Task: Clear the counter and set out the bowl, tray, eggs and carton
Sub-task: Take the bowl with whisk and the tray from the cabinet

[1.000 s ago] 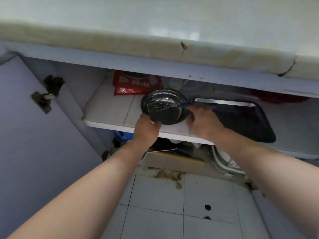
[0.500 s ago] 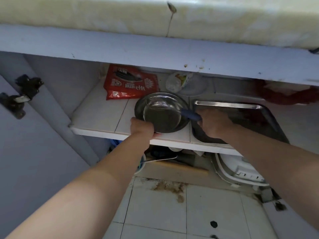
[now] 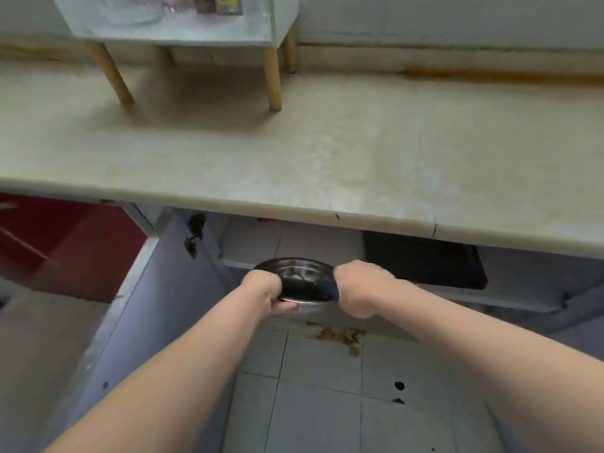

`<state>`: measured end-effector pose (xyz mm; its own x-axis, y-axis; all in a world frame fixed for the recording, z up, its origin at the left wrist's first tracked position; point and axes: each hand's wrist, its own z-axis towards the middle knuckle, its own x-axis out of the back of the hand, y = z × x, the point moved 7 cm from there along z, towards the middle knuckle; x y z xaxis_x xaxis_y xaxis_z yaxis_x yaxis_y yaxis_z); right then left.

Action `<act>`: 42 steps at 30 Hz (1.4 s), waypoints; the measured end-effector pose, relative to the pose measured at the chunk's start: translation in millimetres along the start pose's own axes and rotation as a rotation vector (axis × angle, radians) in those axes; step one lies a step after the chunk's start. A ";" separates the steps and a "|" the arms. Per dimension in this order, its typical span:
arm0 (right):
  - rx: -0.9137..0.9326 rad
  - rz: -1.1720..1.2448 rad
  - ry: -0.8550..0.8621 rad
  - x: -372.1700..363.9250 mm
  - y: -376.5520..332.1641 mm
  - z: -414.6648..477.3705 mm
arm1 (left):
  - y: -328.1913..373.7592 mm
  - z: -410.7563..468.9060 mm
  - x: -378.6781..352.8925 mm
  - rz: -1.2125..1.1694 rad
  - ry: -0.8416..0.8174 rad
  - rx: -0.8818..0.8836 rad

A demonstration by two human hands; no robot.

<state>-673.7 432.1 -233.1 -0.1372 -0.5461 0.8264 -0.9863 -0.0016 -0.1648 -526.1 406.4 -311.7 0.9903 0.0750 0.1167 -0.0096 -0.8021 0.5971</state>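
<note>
A round steel bowl (image 3: pixel 299 282) hangs in the air just in front of the cabinet shelf, below the counter edge. My left hand (image 3: pixel 266 292) grips its left rim. My right hand (image 3: pixel 359 287) holds its right side together with the dark blue handle (image 3: pixel 328 289) of a whisk that lies in the bowl. The dark baking tray (image 3: pixel 425 264) rests on the shelf to the right, partly hidden under the counter. Eggs and carton are not in view.
The beige counter (image 3: pixel 327 158) spreads above, with a small white rack on wooden legs (image 3: pixel 183 37) at its back left. The open cabinet door (image 3: pixel 157 289) stands at the left. A tiled floor (image 3: pixel 320 387) with a brown stain lies below.
Both hands have lifted the bowl with the whisk off the shelf and out of the cabinet toward me. My view has risen from the shelf to above the counter.
</note>
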 end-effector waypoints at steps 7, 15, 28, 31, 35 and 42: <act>0.129 -0.182 -0.063 124.6 -81.5 -122.7 | 47.3 -159.3 67.3 0.181 -0.031 0.031; 0.159 -0.250 0.122 258.1 -108.2 -201.3 | 151.2 -263.0 84.4 0.109 -0.051 -0.138; 0.069 0.025 0.661 380.9 3.0 -208.2 | 268.3 -259.5 -28.0 -0.106 -0.024 -0.446; 0.047 0.051 0.686 380.3 28.7 -177.0 | 283.5 -226.6 -49.6 -0.123 0.004 -0.429; -0.006 0.092 0.714 386.9 61.6 -124.2 | 307.1 -178.7 -76.0 -0.118 0.012 -0.404; -0.081 0.175 0.678 392.6 96.3 -18.3 | 342.8 -91.2 -106.8 -0.126 0.019 -0.336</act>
<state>-824.2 232.8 85.4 -0.2952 0.1100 0.9491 -0.9447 0.1149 -0.3071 -647.9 177.5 -47.1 0.9839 0.1747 0.0384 0.0644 -0.5462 0.8352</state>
